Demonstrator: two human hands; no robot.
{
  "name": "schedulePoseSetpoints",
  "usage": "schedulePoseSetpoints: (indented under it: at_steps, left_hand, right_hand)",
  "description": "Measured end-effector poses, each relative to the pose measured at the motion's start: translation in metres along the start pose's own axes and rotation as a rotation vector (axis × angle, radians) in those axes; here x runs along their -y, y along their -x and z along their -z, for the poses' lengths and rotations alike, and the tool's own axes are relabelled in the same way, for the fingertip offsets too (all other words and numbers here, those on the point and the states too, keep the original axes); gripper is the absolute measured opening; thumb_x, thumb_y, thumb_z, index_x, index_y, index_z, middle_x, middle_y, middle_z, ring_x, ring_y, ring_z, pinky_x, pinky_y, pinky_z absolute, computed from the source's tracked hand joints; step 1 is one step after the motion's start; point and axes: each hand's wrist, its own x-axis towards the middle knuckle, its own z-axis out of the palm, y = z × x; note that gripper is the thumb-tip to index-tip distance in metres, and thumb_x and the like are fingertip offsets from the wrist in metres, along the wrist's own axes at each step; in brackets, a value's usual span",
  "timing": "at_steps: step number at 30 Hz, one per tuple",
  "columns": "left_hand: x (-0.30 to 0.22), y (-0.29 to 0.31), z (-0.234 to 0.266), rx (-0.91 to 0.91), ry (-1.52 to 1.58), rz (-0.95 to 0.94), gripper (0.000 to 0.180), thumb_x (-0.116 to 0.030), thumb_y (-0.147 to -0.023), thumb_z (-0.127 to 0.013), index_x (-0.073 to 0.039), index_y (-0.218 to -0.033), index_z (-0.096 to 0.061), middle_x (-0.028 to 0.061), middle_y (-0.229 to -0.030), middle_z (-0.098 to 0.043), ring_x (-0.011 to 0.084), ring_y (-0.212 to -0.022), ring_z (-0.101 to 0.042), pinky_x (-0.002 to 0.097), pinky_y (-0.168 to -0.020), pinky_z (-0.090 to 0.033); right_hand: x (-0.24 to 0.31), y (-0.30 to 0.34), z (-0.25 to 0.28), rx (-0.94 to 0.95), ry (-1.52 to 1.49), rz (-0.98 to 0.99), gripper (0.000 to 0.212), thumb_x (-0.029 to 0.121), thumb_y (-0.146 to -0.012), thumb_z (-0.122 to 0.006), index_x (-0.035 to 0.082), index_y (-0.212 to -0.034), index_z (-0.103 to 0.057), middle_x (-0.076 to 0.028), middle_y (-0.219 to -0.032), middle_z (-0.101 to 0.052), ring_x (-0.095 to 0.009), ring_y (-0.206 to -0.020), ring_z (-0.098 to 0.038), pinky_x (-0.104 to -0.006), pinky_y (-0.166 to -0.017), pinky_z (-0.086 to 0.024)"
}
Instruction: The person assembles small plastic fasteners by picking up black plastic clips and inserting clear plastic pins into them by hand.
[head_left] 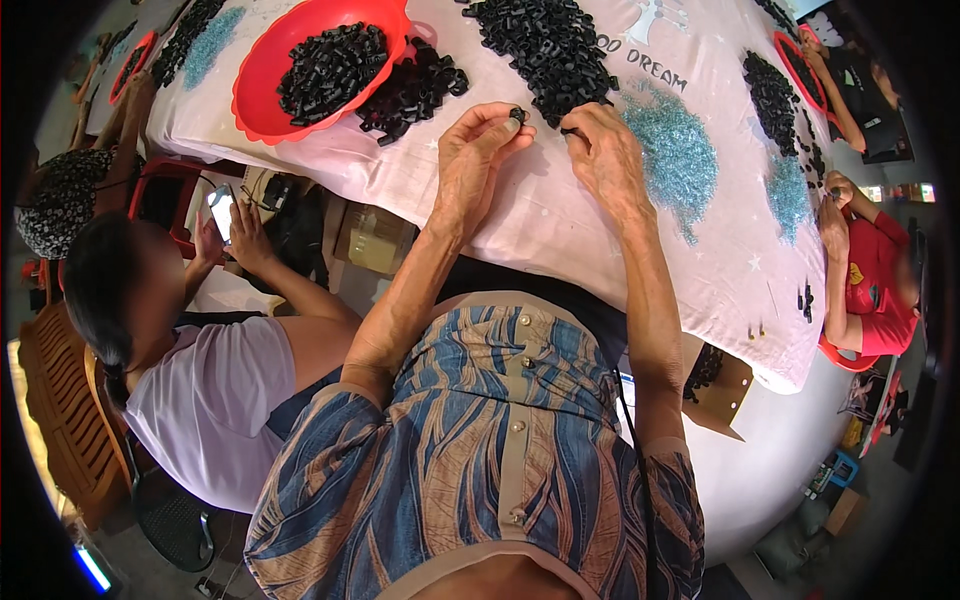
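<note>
My left hand (468,165) pinches a small black plastic piece (518,115) between thumb and forefinger, just above the cloth. Close by on its right, my right hand (612,165) is closed at the near edge of a large pile of black plastic pieces (545,50). Its thumb and fingertips press together, and a dark bit shows at them, too small to name. To the right of that hand spreads a heap of tiny clear-blue parts (680,155).
A red scalloped basin (255,95) of black pieces stands at the left, with a loose heap (415,88) beside it. A person in a light top (215,410) sits left, holding a phone (221,212). Another in red (875,280) works across the pink-white tablecloth (560,215). An open cardboard box (725,390) sits below.
</note>
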Motion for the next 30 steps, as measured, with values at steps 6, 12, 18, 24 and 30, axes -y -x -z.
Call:
schedulePoseSetpoints:
  at_steps: [6,12,18,24,30]
  left_hand:
    - [-0.001,0.000,-0.002,0.000,-0.018,0.003,0.013,0.002,-0.092,-0.057,0.003,-0.104,-0.060,0.0139,-0.099,-0.065,0.0207,-0.089,-0.067,0.0275,-0.084,-0.056]
    - [0.001,0.001,-0.002,0.019,-0.031,-0.008,0.013,0.003,-0.091,-0.058,0.003,-0.104,-0.061,0.0124,-0.097,-0.066,0.0201,-0.086,-0.067,0.0281,-0.082,-0.055]
    - [0.000,0.001,-0.006,0.032,-0.034,-0.013,0.013,0.004,-0.090,-0.059,0.003,-0.102,-0.062,0.0110,-0.093,-0.067,0.0197,-0.083,-0.068,0.0281,-0.080,-0.056]
    - [0.000,0.000,-0.002,0.017,-0.019,0.000,0.012,0.002,-0.091,-0.058,0.003,-0.103,-0.062,0.0115,-0.097,-0.066,0.0198,-0.086,-0.067,0.0277,-0.082,-0.056]
    - [0.001,0.000,0.000,0.024,-0.038,0.003,0.012,0.000,-0.093,-0.057,0.002,-0.104,-0.062,0.0120,-0.101,-0.065,0.0200,-0.089,-0.066,0.0274,-0.084,-0.055]
  right_hand:
    - [-0.002,0.001,0.001,0.006,-0.030,0.015,0.017,-0.001,-0.077,-0.058,0.002,-0.093,-0.065,-0.009,-0.096,-0.062,-0.028,-0.094,-0.058,-0.0405,-0.083,-0.050]
    - [0.009,0.000,0.005,-0.067,-0.242,-0.121,0.015,-0.003,-0.081,-0.057,0.002,-0.093,-0.064,-0.012,-0.091,-0.061,-0.028,-0.078,-0.062,-0.0367,-0.071,-0.051]
    - [-0.002,-0.001,0.005,-0.247,-0.349,-0.170,0.012,-0.002,-0.082,-0.058,0.001,-0.093,-0.064,-0.012,-0.086,-0.062,-0.024,-0.069,-0.061,-0.0346,-0.066,-0.050]
    - [-0.002,0.003,0.013,-0.032,-0.294,-0.206,0.008,0.004,-0.081,-0.063,0.003,-0.088,-0.067,-0.011,-0.086,-0.062,-0.026,-0.073,-0.062,-0.0364,-0.068,-0.050]
    - [0.010,0.008,0.011,0.036,0.084,-0.077,0.012,0.008,-0.079,-0.069,0.004,-0.090,-0.068,-0.008,-0.086,-0.058,-0.026,-0.085,-0.060,-0.0385,-0.075,-0.049]
